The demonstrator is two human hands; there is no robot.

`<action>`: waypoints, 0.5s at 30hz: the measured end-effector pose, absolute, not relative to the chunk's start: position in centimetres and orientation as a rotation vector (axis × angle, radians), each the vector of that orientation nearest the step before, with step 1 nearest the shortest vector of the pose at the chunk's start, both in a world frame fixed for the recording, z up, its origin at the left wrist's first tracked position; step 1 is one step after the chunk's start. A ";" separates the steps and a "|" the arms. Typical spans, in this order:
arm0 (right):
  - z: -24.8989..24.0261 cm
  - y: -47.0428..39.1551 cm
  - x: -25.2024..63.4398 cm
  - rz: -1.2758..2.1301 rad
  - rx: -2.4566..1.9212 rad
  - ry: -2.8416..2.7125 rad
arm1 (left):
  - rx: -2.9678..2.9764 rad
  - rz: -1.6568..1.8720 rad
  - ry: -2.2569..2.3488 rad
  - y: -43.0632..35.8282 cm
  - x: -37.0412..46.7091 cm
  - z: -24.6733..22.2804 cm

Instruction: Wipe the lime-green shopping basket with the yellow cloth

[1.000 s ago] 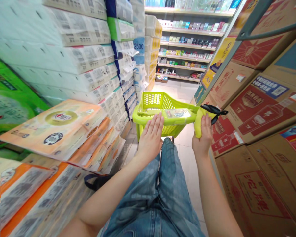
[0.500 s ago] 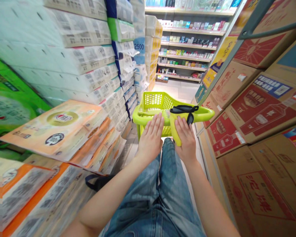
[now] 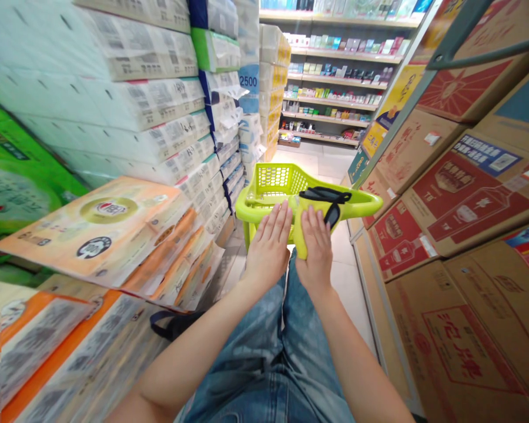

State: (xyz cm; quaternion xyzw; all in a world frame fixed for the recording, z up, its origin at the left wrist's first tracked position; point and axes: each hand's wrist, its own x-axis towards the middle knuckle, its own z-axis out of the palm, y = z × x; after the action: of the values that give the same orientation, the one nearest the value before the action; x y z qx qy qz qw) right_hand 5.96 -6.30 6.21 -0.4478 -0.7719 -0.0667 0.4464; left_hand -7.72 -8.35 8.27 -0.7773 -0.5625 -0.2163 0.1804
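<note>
A lime-green shopping basket with a perforated wall stands in front of my legs; its broad rim runs to a point at the right. My left hand lies on the near rim, fingers straight and side by side, thumb hidden. Just right of it, my right hand holds a yellow item with black straps against the rim. The fingers lie over its front, and its lower end hangs beside the palm. A small gap separates the two hands.
Stacks of wrapped paper packs and an orange pack line the left side. Cardboard cartons are piled on the right. Shelves of small boxed goods stand beyond the tiled aisle floor. A dark strap hangs at lower left.
My right hand has slid left along the rim with the yellow item and its black straps, closer to my left hand. My left hand has barely moved.
</note>
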 end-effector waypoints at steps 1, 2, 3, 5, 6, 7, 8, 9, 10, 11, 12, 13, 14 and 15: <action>6.3 -6.7 5.4 -0.169 -1.087 -1.957 | -2.195 -0.612 -1.581 -8.4 -7.8 8.3; 6.3 -6.9 5.3 -0.181 -1.065 -1.992 | -2.195 -0.616 -1.573 -8.4 -7.8 8.3; 6.3 -6.9 5.5 -0.195 -1.046 -2.020 | -2.198 -0.618 -1.567 -8.4 -7.8 8.3; 6.2 -6.6 6.9 -0.222 -1.024 -2.049 | -2.206 -0.624 -1.561 -8.4 -7.8 8.2; 6.1 -6.2 7.8 -0.229 -1.021 -2.046 | -2.210 -0.627 -1.564 -8.4 -7.8 8.2; 6.0 -5.7 9.0 -0.232 -1.026 -2.024 | -2.212 -0.633 -1.570 -8.3 -7.8 8.2; 5.7 -5.1 10.1 -0.231 -1.039 -1.979 | -2.212 -0.641 -1.575 -8.3 -7.8 8.1; 5.5 -4.5 11.2 -0.230 -1.057 -1.908 | -2.213 -0.648 -1.578 -8.2 -7.7 8.1; 5.2 -3.9 12.1 -0.229 -1.081 -1.818 | -2.212 -0.655 -1.578 -8.2 -7.7 8.1; 5.0 -3.4 12.8 -0.229 -1.107 -1.724 | -2.212 -0.659 -1.577 -8.2 -7.7 8.1; 4.8 -3.0 13.1 -0.228 -1.138 -1.635 | -2.212 -0.660 -1.575 -8.2 -7.6 8.0; 4.7 -2.8 13.0 -0.227 -1.170 -1.563 | -2.211 -0.660 -1.573 -8.1 -7.6 8.0; 4.7 -2.8 12.6 -0.224 -1.196 -1.519 | -2.211 -0.659 -1.573 -8.2 -7.6 8.0; 4.8 -3.0 11.7 -0.218 -1.210 -1.513 | -2.209 -0.661 -1.576 -8.2 -7.6 8.0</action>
State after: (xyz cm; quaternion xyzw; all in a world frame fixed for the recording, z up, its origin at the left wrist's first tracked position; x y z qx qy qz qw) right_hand 11.69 -3.04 4.84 -0.5135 -0.6424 -0.0925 0.5613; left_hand -7.60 -8.18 8.04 -0.7790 -0.5558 -0.2329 0.1734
